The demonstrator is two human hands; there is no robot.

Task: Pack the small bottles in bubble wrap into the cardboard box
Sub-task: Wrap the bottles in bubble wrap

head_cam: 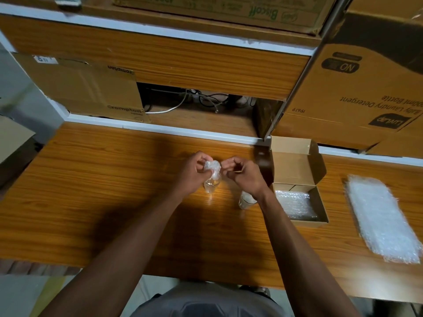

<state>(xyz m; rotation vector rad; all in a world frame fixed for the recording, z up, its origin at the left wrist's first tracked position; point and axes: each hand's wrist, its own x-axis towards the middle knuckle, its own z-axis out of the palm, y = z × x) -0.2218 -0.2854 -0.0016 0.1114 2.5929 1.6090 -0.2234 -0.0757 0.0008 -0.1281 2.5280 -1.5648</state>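
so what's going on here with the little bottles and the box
A person is packing small bottles at a wooden table. The left hand holds a bottle with bubble wrap bunched at its top, and the right hand works at the wrap with pinched fingers. A second bottle stands unwrapped beside the right wrist. The open cardboard box to the right already has bubble wrap inside, and a spare sheet lies further right.

Two bottles [211,185] left of cardboard box [297,170] — bubble-wrap sheet [382,220] at right.
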